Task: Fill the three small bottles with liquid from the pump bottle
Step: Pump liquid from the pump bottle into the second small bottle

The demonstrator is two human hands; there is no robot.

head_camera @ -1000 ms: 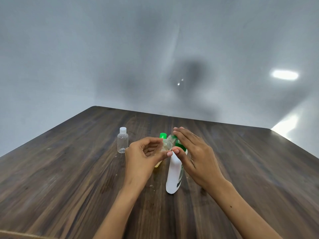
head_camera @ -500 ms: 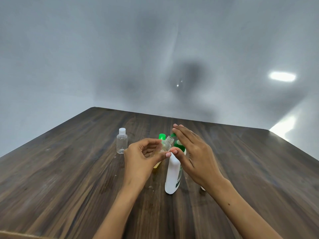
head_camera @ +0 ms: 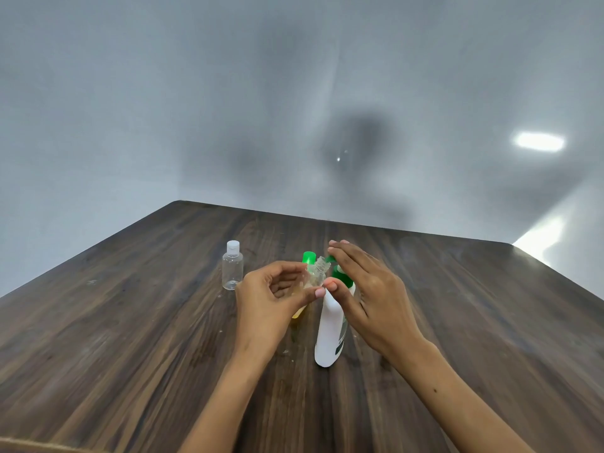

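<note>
While our left hand [head_camera: 271,299] pinches the uncapped small bottle [head_camera: 316,275] under the spout, our right hand [head_camera: 369,289] lies flat-fingered on the pump bottle [head_camera: 330,331]; a downward press seems next.

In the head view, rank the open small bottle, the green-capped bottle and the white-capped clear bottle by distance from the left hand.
1. Open small bottle: held in the left hand.
2. Green-capped bottle: just behind that hand's fingers.
3. White-capped clear bottle: standing apart, far left.
</note>
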